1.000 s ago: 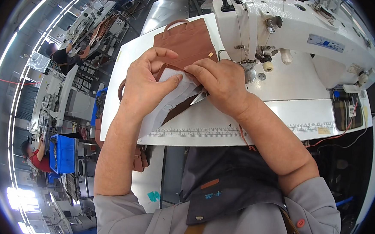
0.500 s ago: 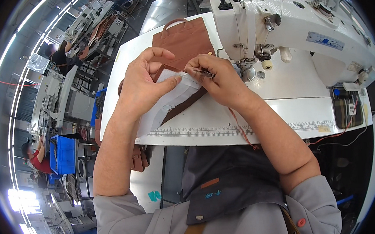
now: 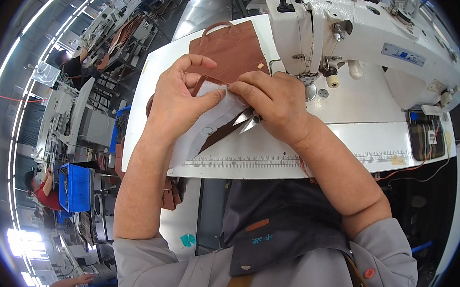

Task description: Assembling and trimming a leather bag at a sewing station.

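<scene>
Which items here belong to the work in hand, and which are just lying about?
In use: left hand, right hand, white fabric piece, brown strip, thread snips.
Lying about: brown bag panel, sewing machine, blue crate.

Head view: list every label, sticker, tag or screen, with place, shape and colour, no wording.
Plate: sewing machine arm, blue rectangle with pale marks.
Ruler strip: table front edge, long white band with dark ticks.
Yellow sticker: table edge, right, small rectangle.
Tag: right of table, small and white.
No screens.
</scene>
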Tool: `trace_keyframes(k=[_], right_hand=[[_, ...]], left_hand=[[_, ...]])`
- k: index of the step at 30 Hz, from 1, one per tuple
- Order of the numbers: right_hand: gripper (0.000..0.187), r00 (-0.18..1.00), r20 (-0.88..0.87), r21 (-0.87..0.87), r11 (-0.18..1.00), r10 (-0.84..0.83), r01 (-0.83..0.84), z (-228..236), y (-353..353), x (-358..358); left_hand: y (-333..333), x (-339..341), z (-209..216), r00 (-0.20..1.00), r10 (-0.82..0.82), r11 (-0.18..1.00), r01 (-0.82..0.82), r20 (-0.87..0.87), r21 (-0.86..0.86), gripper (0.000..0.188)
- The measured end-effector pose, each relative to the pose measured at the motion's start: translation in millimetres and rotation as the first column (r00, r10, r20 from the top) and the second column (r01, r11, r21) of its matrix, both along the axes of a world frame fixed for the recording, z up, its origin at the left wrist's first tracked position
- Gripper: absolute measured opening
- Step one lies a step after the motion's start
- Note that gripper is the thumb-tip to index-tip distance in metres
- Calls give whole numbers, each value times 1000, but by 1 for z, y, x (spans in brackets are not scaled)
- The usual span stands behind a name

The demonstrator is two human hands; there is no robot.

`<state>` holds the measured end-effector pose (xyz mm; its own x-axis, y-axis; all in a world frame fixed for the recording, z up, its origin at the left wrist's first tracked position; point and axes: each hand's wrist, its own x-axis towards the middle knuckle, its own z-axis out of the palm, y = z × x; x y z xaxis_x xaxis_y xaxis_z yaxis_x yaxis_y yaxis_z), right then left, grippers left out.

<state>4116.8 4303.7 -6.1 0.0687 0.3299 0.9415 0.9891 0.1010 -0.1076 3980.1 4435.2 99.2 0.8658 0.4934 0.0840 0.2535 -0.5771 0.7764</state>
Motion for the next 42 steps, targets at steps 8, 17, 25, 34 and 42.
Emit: trace_keyframes(k=[8, 17, 25, 34, 42], right_hand=[[29, 994, 91, 16, 998, -57, 55, 9, -1, 0], [23, 987, 145, -47, 996, -64, 71, 11, 4, -2], [29, 973, -179, -96, 982, 146, -165, 4, 5, 0], [24, 990, -106, -39, 994, 96, -101, -3, 6, 6], [24, 995, 93, -49, 998, -30, 35, 13, -2, 1]], left_hand=[[-5, -1, -1, 998, 24, 998, -20, 55, -62, 47], [-7, -5, -4, 997, 8, 999, -5, 74, -51, 48], [-6, -6, 2, 999, 3, 1000, -3, 38, -15, 46], [-2, -1, -3, 999, 26, 997, -24, 39, -72, 47], [-2, -1, -5, 999, 15, 1000, -14, 52, -28, 47]])
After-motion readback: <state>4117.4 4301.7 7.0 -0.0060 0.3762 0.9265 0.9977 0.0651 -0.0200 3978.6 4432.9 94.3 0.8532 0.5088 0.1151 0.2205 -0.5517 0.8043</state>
